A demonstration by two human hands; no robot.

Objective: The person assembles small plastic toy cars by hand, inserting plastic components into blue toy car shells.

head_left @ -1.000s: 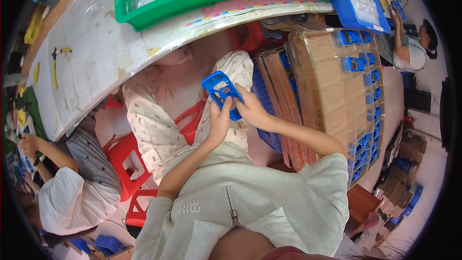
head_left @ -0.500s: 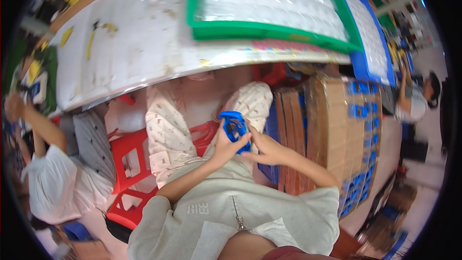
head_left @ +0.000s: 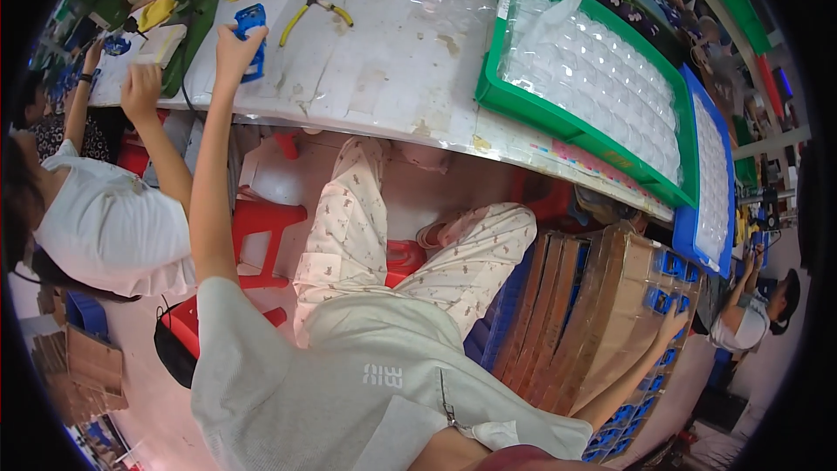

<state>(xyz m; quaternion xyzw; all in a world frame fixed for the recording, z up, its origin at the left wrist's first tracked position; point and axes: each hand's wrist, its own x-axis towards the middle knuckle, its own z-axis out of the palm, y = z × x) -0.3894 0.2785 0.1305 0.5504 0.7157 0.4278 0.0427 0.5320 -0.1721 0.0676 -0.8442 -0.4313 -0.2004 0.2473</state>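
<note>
My left hand is stretched out over the far left of the white worktable and grips a blue plastic housing, its fingers wrapped round one side. Just right of it on the table lie yellow-handled pliers. On the far right my right hand reaches to a cardboard stack, against several blue plastic parts set along it. Those fingers are small and partly hidden, so their grip is unclear.
A green tray of clear plastic-covered pieces sits on the table's right, beside a blue tray. Cardboard sheets stand by my right leg. A co-worker in a white top sits at left, near red stools.
Both hands were together at my lap around the blue housing. The left has carried it up and left over the table; the right has let go and swung out to the cardboard stack.
</note>
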